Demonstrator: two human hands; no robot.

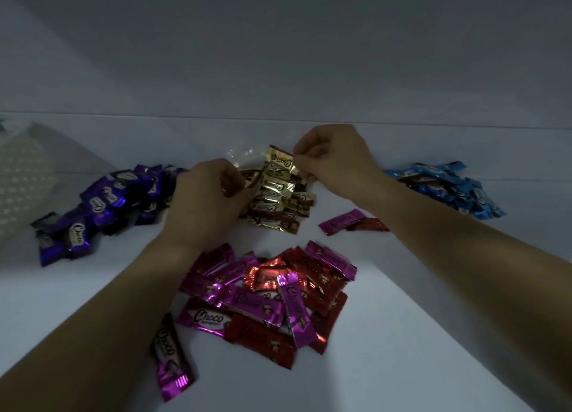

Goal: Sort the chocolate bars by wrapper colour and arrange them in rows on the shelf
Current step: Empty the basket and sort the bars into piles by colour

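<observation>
A smooth white flat surface (402,334) is met along a thin straight seam (185,116) by a plain white back wall (278,55). The scene is dimly lit, and the wall is darkened by broad grey shadow towards the top. A pale, translucent dotted sheet (21,179) is seen at the far left edge.

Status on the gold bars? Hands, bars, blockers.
Right hand pinches top gold bar; left hand grips gold row edge. Pink-red pile mixed, nearside. Nothing blocking.
</observation>
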